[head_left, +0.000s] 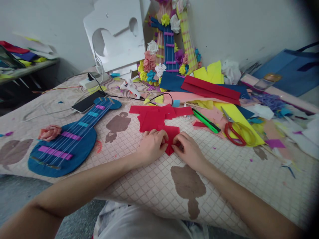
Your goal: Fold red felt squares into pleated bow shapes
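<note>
1. Left hand (152, 146): I have its grip narrow, thumb and fingertips closed on the left margin of the red paper piece (170, 139).
2. Right hand (189, 151): I hold this grip narrow too, pinching the piece's right margin.
3. The red paper piece lies between both hands, its pointed end toward the near edge of the desk (154, 179).
4. Red sheets (152, 119): I see them overlapping just beyond, toward the far edge.
5. Blue guitar (87, 141): near the desk's near edge, well left.
6. Green cutter (206, 121) and scissors (229, 124): toward the right edge.
</note>
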`<state>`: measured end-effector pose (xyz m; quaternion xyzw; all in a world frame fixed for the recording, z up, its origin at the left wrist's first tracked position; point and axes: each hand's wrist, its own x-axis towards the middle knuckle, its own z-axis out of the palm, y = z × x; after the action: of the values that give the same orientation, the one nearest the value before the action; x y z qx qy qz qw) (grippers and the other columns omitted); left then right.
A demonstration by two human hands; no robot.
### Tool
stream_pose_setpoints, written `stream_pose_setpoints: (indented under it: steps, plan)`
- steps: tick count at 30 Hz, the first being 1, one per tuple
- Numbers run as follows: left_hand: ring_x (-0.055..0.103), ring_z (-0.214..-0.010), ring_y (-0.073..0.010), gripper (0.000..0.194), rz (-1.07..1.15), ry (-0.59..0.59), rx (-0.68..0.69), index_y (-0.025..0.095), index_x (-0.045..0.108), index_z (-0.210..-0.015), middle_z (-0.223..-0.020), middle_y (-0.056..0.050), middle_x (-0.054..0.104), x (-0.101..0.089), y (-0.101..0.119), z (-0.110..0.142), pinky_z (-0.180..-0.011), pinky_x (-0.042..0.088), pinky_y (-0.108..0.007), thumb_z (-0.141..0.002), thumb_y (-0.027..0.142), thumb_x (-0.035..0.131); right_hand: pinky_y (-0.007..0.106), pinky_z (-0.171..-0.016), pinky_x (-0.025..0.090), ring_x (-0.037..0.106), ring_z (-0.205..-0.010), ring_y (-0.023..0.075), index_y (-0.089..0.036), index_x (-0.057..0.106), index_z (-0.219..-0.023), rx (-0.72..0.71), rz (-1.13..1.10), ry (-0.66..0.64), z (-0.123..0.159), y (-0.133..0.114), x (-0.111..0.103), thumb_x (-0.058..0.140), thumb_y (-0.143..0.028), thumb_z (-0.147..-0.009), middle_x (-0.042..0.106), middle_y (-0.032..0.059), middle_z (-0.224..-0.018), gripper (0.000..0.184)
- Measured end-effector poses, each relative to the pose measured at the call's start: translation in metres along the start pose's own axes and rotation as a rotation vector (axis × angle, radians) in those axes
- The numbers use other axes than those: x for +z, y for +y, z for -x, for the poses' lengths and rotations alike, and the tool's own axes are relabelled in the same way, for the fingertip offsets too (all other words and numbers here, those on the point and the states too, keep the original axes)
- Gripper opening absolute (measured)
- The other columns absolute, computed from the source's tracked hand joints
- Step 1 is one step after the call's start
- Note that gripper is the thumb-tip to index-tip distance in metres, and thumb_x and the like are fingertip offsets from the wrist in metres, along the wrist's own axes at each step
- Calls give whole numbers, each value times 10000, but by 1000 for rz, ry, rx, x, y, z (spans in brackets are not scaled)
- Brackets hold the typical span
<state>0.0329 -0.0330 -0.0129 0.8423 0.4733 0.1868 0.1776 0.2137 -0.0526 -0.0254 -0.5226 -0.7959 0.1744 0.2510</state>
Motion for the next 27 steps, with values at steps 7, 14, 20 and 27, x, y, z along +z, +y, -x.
stream_pose_setpoints:
  steps: [7,14,20,27]
  plan:
    - [548,-886,-220,122,-21,17,7,201,549,-898,-797,5,658,1,-1,0,-749,345,-350,-784,168,577,327,-689,422,529,-788,187,-215,477,-811,-23,11,3,0,1,1,510,-133,-813,537,38,-861,88]
    - [544,-876,-213,61,-26,2,21,195,568,-840,-819,-7,660,-1,1,0,-736,340,-338,-788,164,563,324,-692,419,530,-792,183,-217,494,-830,-30,9,1,1,1,0,504,-135,-821,541,38,-876,83]
    - [532,-871,-209,47,-72,-22,49,190,578,-807,-861,-17,662,-4,2,0,-720,322,-333,-809,173,534,341,-716,418,535,-798,188,-215,491,-818,-56,49,-26,0,2,0,485,-136,-834,534,42,-876,81]
    - [525,-870,-211,59,-140,-18,87,188,575,-846,-882,-23,653,-3,2,2,-703,312,-338,-837,190,516,362,-726,414,526,-817,206,-209,496,-863,-72,132,-34,2,2,1,511,-200,-856,533,58,-913,19]
